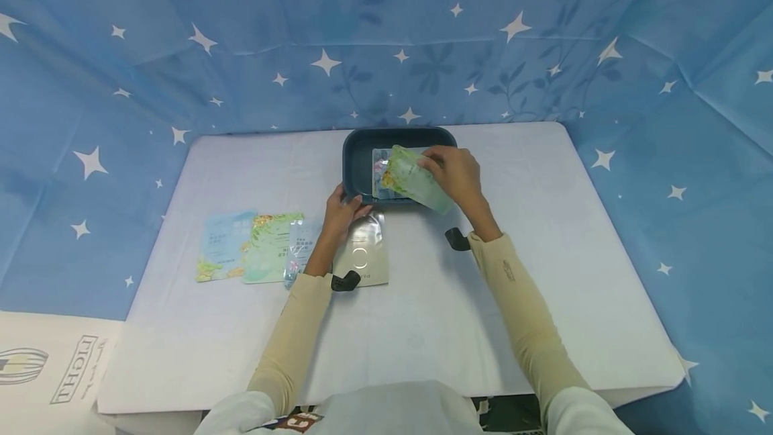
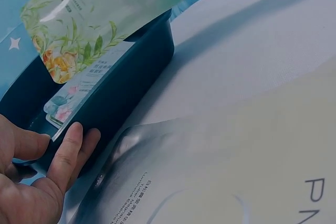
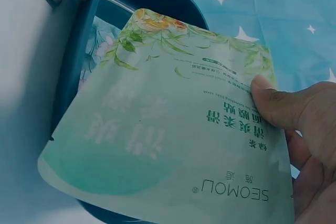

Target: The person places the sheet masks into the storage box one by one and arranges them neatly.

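Observation:
My right hand point(image 1: 457, 173) pinches a pale green face mask packet point(image 1: 413, 180) by its edge, thumb on the printed face in the right wrist view. The packet is tilted over a dark blue rectangular tray point(image 1: 356, 160), its flowered end above the opening. Inside the tray lies another face mask packet point(image 2: 86, 85), pale with blue and pink flowers, partly covered by the green one. At the tray's near left corner, my left hand point(image 2: 39, 166) grips the wall, thumb at the rim and fingers along the outside.
Left of the tray's front, a blue packet point(image 1: 223, 247), a green packet point(image 1: 272, 247) and a silvery blue packet point(image 1: 297, 250) overlap in a row. A beige packet point(image 1: 371, 254) lies just before the tray. A printed bag point(image 1: 36, 388) is at the lower left.

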### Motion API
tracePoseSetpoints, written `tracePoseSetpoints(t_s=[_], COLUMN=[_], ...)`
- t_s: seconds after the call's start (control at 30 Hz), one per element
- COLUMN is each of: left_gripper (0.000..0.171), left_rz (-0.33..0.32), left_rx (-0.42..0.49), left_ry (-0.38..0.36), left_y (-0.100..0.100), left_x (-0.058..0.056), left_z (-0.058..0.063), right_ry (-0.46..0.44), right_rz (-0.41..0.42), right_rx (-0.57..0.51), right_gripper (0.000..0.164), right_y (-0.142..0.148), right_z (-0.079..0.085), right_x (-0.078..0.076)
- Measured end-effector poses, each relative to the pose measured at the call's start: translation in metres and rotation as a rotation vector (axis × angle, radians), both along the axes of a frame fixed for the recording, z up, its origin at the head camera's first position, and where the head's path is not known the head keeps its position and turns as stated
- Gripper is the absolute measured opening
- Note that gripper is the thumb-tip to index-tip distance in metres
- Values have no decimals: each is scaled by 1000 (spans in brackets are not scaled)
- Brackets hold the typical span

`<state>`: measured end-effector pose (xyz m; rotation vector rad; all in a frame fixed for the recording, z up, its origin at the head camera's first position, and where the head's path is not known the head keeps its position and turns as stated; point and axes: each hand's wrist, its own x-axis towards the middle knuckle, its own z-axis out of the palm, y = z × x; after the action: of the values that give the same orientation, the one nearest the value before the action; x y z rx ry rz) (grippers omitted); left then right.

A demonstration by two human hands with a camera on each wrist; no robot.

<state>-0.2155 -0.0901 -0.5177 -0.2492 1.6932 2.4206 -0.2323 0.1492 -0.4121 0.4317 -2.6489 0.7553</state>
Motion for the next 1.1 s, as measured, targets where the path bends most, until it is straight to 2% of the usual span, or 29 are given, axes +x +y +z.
tracePoseSetpoints(t_s=[0.27,0.43,0.6,0.87,1.1], left_gripper=[58,58,58,57,57], left_rz=[-45,-42,-36,-2,2], left_rx=[-7,2,25,30,25], left_ry=[-3,-6,-6,5,20], left_y=[-2,-2,-2,0,0], left_x=[6,8,8,4,2], left_z=[15,15,12,2,1], right_ry=[2,33,60,17,-11], right_rz=[38,58,66,57,34], right_rx=[102,184,235,251,249], right_gripper=[19,16,15,15,14], right_y=[-10,-16,-20,-22,-23], right_z=[7,7,-1,-16,-21], right_x=[-9,-13,-17,-23,-26])
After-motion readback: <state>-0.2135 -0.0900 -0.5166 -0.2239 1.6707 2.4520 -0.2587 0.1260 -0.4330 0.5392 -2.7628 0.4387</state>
